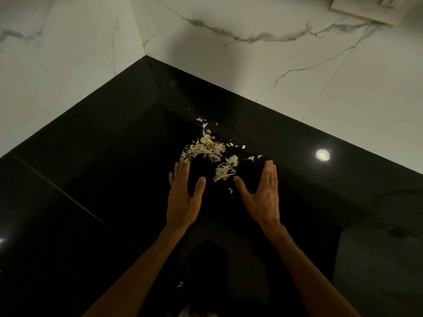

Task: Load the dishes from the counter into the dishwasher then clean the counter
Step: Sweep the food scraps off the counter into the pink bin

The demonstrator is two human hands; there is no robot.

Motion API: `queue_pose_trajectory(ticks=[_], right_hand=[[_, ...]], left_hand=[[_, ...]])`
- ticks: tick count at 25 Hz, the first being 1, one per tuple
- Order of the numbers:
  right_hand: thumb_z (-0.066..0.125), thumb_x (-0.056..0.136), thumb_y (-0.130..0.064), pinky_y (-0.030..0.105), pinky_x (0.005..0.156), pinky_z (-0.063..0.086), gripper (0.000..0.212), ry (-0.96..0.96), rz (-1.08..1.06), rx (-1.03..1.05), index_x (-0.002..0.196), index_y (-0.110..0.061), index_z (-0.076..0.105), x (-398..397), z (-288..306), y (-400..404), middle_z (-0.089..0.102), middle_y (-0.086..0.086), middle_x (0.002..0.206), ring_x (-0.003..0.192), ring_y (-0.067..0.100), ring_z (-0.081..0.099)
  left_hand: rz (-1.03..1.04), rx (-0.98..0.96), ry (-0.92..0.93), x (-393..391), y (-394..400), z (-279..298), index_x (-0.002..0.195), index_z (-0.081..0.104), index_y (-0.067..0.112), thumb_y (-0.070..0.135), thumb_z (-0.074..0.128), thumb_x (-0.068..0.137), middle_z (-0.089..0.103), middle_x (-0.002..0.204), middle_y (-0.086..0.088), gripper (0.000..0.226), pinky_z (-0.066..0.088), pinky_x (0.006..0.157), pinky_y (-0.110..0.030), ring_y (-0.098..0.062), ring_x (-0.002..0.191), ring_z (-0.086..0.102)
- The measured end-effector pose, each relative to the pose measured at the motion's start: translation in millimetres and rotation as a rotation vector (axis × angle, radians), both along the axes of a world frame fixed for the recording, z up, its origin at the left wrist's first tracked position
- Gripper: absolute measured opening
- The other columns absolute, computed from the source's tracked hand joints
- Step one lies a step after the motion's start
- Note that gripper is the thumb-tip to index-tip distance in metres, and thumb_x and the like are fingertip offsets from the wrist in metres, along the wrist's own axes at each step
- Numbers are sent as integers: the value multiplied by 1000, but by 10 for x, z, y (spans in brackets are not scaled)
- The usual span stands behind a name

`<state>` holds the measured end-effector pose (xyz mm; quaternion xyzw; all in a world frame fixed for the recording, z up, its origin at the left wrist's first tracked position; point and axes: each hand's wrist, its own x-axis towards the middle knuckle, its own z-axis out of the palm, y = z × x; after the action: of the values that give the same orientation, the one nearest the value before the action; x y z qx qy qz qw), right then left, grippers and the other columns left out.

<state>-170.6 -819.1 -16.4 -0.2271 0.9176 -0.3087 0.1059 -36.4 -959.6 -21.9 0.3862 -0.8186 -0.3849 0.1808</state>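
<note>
On black counter point(96, 156): one scrap pile point(211, 154); left hand point(183, 200), right hand point(261, 197) flat-fingered, flanking it, holding nothing.

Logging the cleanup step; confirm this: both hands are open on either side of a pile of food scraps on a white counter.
Wrong in one respect: the head view shows the counter is black, not white. The left hand and right hand are open either side of the food scraps.

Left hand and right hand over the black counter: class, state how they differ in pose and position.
The left hand shows its back, fingers pointing up at the scraps; the right hand is turned on edge, palm facing inward. The left fingertips reach the pile's near left edge; the right hand flanks its right side. Both are open, fingers straight, holding nothing, over the counter.
</note>
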Motion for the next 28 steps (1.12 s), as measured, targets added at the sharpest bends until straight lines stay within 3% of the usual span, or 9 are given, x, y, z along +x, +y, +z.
queue_pose_trajectory(ticks=[6,10,13,17,23,26,28], right_hand=[[36,88,-75,39,123,5,100,-26,45,31,155,-8,5,-252,64,-390,3,10,163,150,19,-2],[26,92,-72,36,122,-4,92,-13,336,117,155,-10,0,-291,102,-655,-4,8,163,150,17,-7],[38,84,-79,37,122,-6,106,-62,471,86,155,-17,-11,-278,204,-624,-17,0,162,147,11,-21],[34,65,-98,38,120,-12,133,156,391,273,151,-14,-22,22,92,-266,-31,3,158,144,16,-30],[28,63,-100,41,121,-10,135,150,302,322,153,-10,-17,-106,-35,-614,-25,6,159,146,20,-27],[34,59,-99,42,121,-9,138,125,361,276,153,-11,-15,-256,-49,-915,-22,7,161,146,20,-25],[40,58,-97,44,122,-6,138,87,411,211,154,-13,-13,-330,-42,-1136,-19,7,162,147,20,-23]], left_hand=[[-25,21,-59,-265,-266,34,156,10,23,69,28,94,-3,164,7,79,-6,116,-30,-9,149,-9],[-54,67,-35,-576,-544,105,156,8,22,62,29,97,-4,164,5,74,-4,118,-37,-12,149,-9],[-130,73,-76,-749,-894,165,156,8,24,59,30,98,-4,164,5,71,-3,116,-40,-18,149,-8],[-283,29,-130,-1065,-1331,284,156,13,25,50,29,102,0,164,5,61,-5,116,-40,-15,149,-5],[-498,-89,-141,-1216,-1174,7,148,38,21,36,25,107,30,158,2,46,10,119,-30,-13,147,21],[-419,266,23,-1126,-998,71,142,47,29,46,28,104,45,149,4,47,37,109,-30,-5,132,43],[-311,481,203,-1006,-968,162,140,50,26,50,33,100,50,145,5,50,41,103,-25,-1,127,48]])
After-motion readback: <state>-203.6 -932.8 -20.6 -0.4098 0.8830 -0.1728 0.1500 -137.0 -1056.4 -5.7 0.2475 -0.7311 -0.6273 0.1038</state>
